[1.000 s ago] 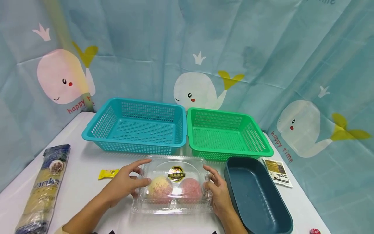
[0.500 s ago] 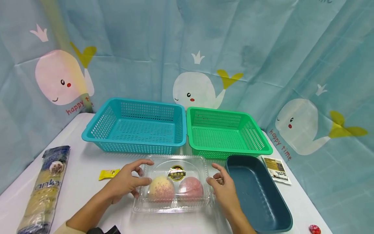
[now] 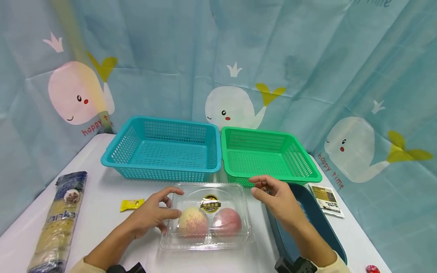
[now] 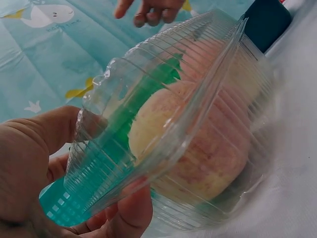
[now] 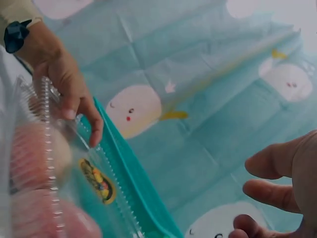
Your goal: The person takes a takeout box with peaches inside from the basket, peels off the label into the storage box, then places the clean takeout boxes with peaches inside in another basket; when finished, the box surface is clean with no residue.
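A clear plastic clamshell box (image 3: 205,245) lies closed on the white table. Through its lid show a pale yellow, pink-speckled round fruit (image 3: 192,222) and a pink one (image 3: 227,221), both peach-like. On the lid is a black and gold label (image 3: 210,204). My left hand (image 3: 150,214) holds the box by its left side; in the left wrist view, thumb and fingers curve about the ridged edge of the box (image 4: 183,148). Off the box, my right hand (image 3: 280,199) hovers over the dark blue tub with loosely bent fingers, nothing in them.
Behind the box stand a blue basket (image 3: 164,175) and a green basket (image 3: 273,178), side by side. The dark blue tub (image 3: 285,237) is partly hidden by my right arm. Around lie a noodle-like packet (image 3: 61,220), a yellow wrapper (image 3: 132,204), a white-brown sachet (image 3: 326,199) and a red sweet (image 3: 373,269).
My right hand has let go of the box's right side and risen to the right, over the tub. The left hand stays at the box, which lies in about the same place.
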A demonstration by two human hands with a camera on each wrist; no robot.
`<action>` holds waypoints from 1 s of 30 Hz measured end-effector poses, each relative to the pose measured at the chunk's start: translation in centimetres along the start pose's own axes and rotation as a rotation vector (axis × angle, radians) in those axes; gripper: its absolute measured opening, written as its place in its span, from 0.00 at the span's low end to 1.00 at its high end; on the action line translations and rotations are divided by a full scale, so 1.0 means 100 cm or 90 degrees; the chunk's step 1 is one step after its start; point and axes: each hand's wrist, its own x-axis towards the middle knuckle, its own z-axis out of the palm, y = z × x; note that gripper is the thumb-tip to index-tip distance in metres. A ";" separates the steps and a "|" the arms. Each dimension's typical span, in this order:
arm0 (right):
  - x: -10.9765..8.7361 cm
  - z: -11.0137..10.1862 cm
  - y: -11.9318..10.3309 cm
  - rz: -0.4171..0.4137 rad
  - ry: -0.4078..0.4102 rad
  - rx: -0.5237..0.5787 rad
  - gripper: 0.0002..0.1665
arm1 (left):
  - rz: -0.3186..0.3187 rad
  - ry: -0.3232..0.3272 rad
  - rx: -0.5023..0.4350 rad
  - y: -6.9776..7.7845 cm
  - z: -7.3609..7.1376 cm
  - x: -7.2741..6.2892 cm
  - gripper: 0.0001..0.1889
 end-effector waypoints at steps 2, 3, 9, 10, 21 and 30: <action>0.008 0.000 -0.004 0.001 -0.032 -0.004 0.16 | 0.001 0.000 0.001 0.000 0.001 0.000 0.32; 0.012 0.001 -0.006 0.000 -0.046 -0.007 0.16 | 0.001 0.000 0.001 0.000 0.001 0.000 0.32; 0.035 0.016 -0.008 -0.002 -0.118 -0.063 0.13 | 0.004 -0.003 -0.009 0.000 0.001 0.000 0.32; 0.038 0.020 -0.006 -0.001 -0.130 -0.071 0.13 | 0.004 -0.003 -0.011 -0.001 0.001 0.000 0.32; 0.065 0.052 0.013 0.045 -0.190 -0.120 0.08 | 0.005 -0.006 -0.016 -0.005 0.003 0.001 0.32; 0.073 0.064 0.019 0.036 -0.216 -0.191 0.07 | 0.004 -0.001 -0.021 -0.004 0.001 0.001 0.33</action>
